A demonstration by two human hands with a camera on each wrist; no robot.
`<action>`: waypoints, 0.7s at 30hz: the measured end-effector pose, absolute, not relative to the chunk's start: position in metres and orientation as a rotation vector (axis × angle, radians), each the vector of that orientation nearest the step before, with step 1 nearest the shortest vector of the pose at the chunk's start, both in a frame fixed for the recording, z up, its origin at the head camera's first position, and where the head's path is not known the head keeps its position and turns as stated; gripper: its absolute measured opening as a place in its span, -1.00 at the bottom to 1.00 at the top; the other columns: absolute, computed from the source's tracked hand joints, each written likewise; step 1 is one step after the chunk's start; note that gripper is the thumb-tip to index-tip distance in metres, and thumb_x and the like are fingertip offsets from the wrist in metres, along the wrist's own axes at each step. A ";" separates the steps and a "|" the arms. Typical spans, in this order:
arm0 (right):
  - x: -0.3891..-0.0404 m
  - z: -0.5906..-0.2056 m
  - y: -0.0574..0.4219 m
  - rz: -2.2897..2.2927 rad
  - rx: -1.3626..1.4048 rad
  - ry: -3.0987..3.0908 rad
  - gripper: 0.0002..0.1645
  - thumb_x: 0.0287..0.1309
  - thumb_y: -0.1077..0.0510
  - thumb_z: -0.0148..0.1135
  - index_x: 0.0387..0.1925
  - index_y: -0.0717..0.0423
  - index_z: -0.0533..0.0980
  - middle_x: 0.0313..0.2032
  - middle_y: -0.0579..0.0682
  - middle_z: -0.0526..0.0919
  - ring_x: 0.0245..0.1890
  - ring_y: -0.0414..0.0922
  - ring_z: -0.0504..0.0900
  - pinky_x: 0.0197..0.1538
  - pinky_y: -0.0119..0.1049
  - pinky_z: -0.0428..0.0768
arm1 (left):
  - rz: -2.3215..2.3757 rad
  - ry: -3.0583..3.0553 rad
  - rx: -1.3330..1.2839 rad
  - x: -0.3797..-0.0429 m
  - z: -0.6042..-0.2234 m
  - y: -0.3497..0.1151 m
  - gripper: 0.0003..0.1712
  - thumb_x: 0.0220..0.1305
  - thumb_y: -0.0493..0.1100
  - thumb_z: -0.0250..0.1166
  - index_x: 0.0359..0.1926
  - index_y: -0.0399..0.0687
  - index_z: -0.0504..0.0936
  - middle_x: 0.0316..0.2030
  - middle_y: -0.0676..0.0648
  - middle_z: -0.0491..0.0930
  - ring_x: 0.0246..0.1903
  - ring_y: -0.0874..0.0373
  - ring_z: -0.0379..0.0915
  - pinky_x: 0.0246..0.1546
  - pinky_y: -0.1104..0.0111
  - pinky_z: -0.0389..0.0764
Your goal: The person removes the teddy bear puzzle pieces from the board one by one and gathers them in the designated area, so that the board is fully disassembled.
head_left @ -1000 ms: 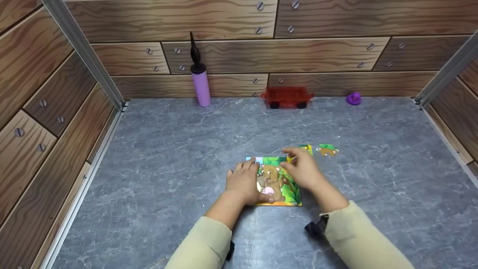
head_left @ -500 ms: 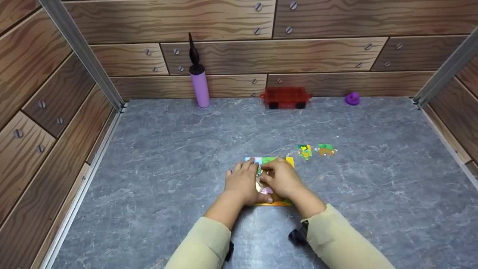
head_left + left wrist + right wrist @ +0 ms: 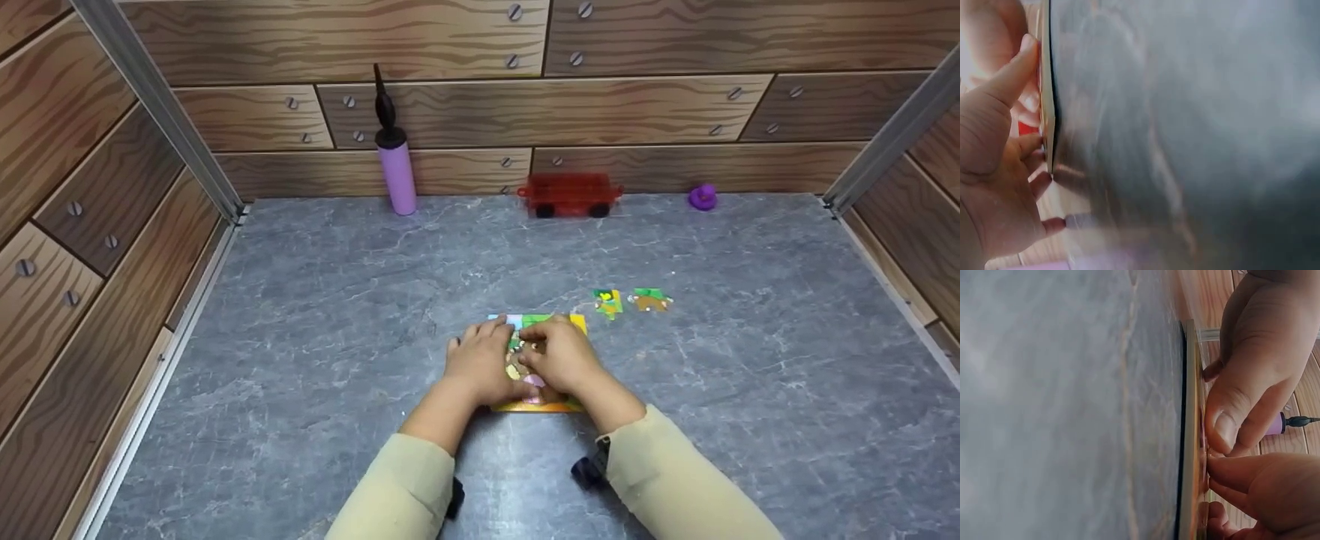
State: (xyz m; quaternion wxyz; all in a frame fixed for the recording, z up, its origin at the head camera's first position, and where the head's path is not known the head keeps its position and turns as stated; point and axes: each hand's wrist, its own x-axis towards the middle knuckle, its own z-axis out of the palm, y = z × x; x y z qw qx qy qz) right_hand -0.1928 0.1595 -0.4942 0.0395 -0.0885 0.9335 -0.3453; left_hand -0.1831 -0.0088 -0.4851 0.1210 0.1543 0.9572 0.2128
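- Left hand lay palm down over the left part of the picture puzzle, fingers spread and reaching forward, thumb stretched sideways across its near part.
- Right hand sat over the puzzle's right half, close beside the left, fingers bent, index finger and thumb set in a narrow gap toward the bear picture. Could not tell whether a piece was between them.
- Both forearms came in from the near side, sleeves to the wrists; a dark device showed at the right cuff.
- Puzzle lay flat on the grey marbled table, near its front middle, most of its picture hidden under the hands.
- Two loose pieces, a yellow-green piece and a brown-and-green piece, lay beyond its far right corner, apart from each other.
- Left wrist view: puzzle nearly edge-on, table blurred, right hand washed out and cut off.
- Right wrist view: fingertips met at the puzzle's face; right hand cropped by the frame.
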 end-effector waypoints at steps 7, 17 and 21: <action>-0.195 -0.496 0.159 -1.134 -0.265 2.853 -0.67 0.17 0.21 0.57 -0.02 0.21 0.76 -0.08 0.12 0.68 0.00 0.12 0.65 0.20 0.06 0.58 | 0.762 2.786 0.392 -0.191 -0.490 -0.021 0.31 0.01 0.27 0.66 0.63 -0.15 0.23 0.64 -0.15 0.12 0.57 -0.21 0.05 0.55 -0.16 0.05; -0.193 -0.497 0.157 -1.191 -0.189 2.848 -0.67 0.15 0.20 0.59 -0.05 0.21 0.77 -0.09 0.10 0.67 -0.04 0.07 0.64 0.14 0.04 0.59 | 0.728 2.842 0.304 -0.193 -0.493 -0.026 0.36 -0.16 0.40 0.70 0.60 0.00 0.32 0.64 -0.21 0.08 0.59 -0.23 -0.02 0.56 -0.22 -0.03; -0.193 -0.496 0.156 -1.248 -0.126 2.821 -0.70 0.12 0.23 0.60 -0.08 0.19 0.77 -0.12 0.08 0.67 -0.13 0.01 0.63 0.05 0.00 0.61 | 0.729 2.850 0.295 -0.191 -0.492 -0.026 0.36 -0.17 0.41 0.69 0.59 0.01 0.33 0.64 -0.26 0.04 0.61 -0.25 -0.06 0.56 -0.23 -0.05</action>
